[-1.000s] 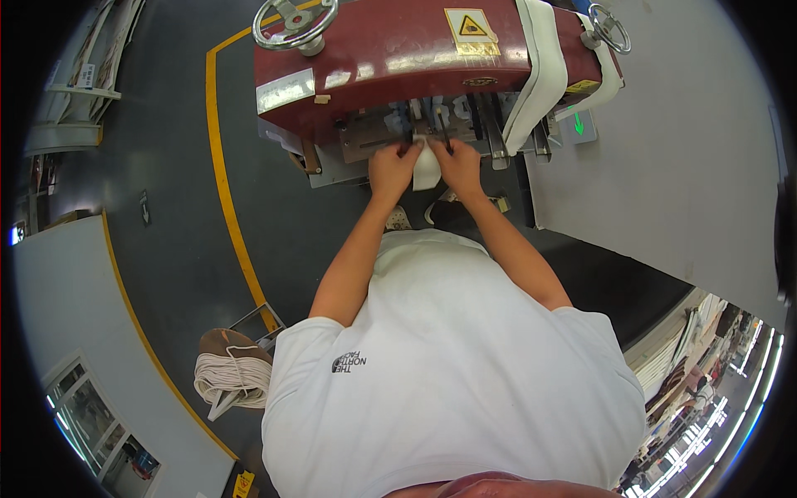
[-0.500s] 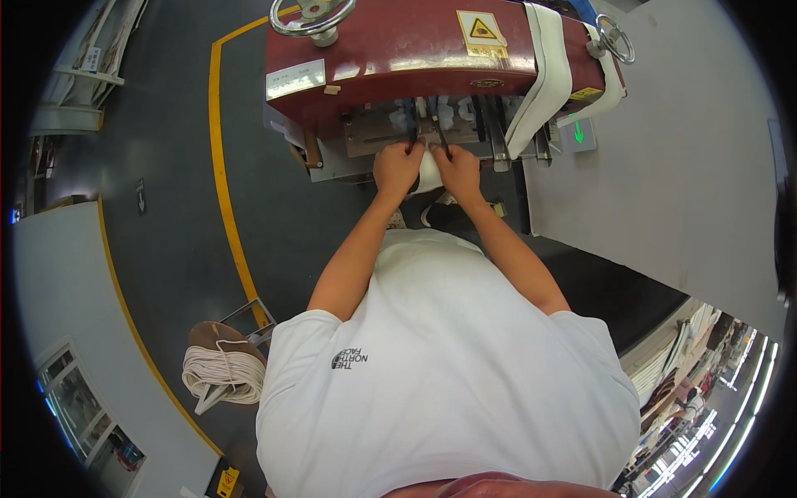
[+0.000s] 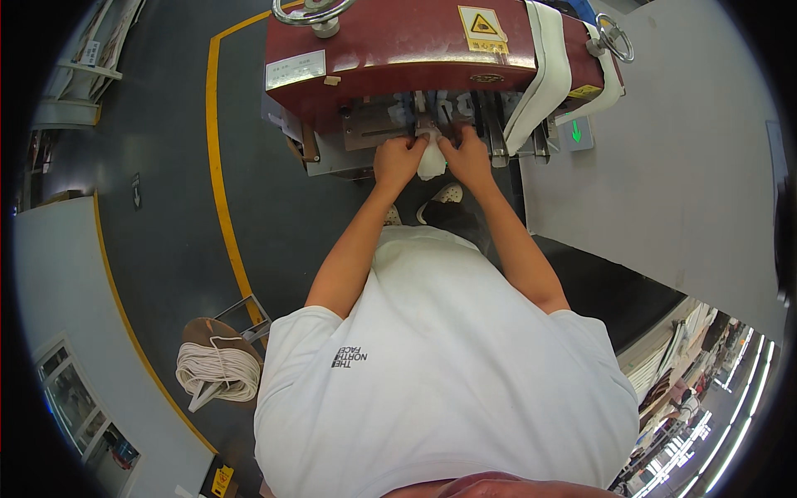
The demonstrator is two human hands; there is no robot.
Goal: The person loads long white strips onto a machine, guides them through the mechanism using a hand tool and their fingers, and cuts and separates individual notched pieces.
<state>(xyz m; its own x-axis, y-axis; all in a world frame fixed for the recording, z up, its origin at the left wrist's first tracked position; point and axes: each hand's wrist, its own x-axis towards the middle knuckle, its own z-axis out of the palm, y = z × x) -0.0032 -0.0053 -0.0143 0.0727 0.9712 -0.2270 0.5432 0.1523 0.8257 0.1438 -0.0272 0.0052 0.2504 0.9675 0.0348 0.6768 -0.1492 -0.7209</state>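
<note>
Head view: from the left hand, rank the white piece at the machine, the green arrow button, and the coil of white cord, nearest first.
From the left hand:
1. White piece, held between both hands at the red machine's front.
2. Green arrow button, off to the right on the machine's side.
3. Coil of white cord, on the floor stand, lower left, far behind.

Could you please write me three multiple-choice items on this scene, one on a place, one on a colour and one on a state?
1. Where does the coil of white cord lie?
A. on the stool at the person's left
B. on top of the machine
C. over the person's shoulder

2. What colour is the machine's housing?
A. green
B. dark red
C. blue

3. How is the white piece held?
A. by the left hand alone
B. by no hand
C. between both hands, right hand too

Answers: 1 A, the coil sits lower left; 2 B, the casing is dark red; 3 C, both hands pinch it.
</note>
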